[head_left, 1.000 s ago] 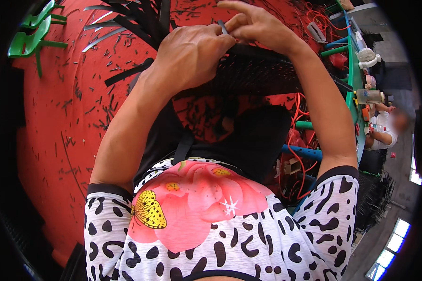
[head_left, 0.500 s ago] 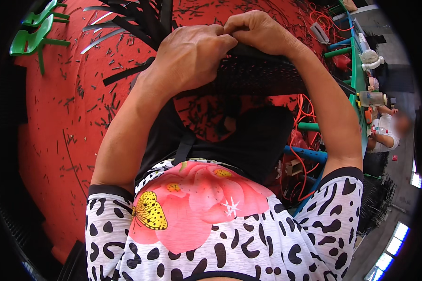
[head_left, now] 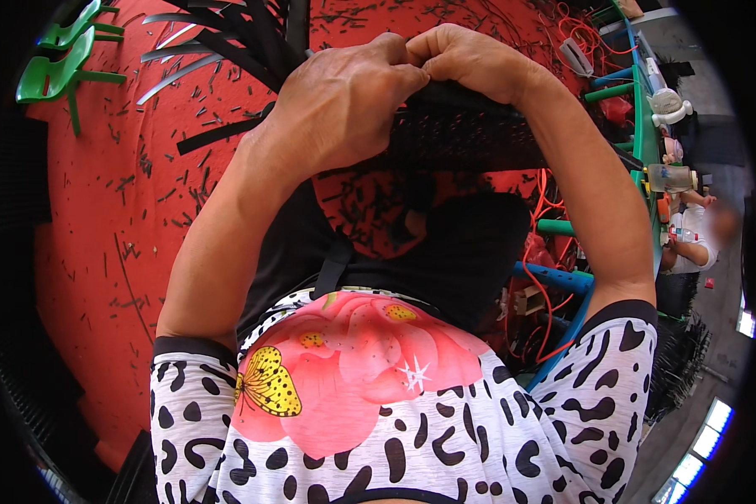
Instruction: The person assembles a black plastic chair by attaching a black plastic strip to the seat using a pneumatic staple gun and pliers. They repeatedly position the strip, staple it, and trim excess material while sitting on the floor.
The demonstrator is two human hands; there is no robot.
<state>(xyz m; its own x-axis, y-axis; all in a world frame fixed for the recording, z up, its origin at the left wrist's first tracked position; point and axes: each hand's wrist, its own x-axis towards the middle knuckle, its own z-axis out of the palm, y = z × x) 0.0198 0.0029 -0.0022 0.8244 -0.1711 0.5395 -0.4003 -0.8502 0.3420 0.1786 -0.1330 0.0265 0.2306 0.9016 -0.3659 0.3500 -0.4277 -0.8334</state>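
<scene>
A dark woven piece (head_left: 470,139), made of flat black strips, lies across in front of me, above my lap. Near its upper edge my left hand (head_left: 340,101) is closed, its fingers bent over the weave. Beside it, my right hand (head_left: 470,65) pinches at the same edge, with thumb and forefinger close to the left fingertips. What lies right between the fingertips is hidden. Long loose black strips (head_left: 256,38) fan out from the piece beyond my left hand, and one strip (head_left: 218,134) sticks out past my left wrist.
Black offcuts litter the red floor (head_left: 101,218). Green plastic chairs (head_left: 63,71) stand at the far left. On the right are a green-edged table (head_left: 644,126) with a clear jar (head_left: 670,178), orange cords (head_left: 546,189) and blue tubing (head_left: 554,275). A person (head_left: 693,235) sits beyond the table.
Both hands have shifted slightly, staying close together at the edge of the woven piece. The loose strips at the left have swung a little to the left.
</scene>
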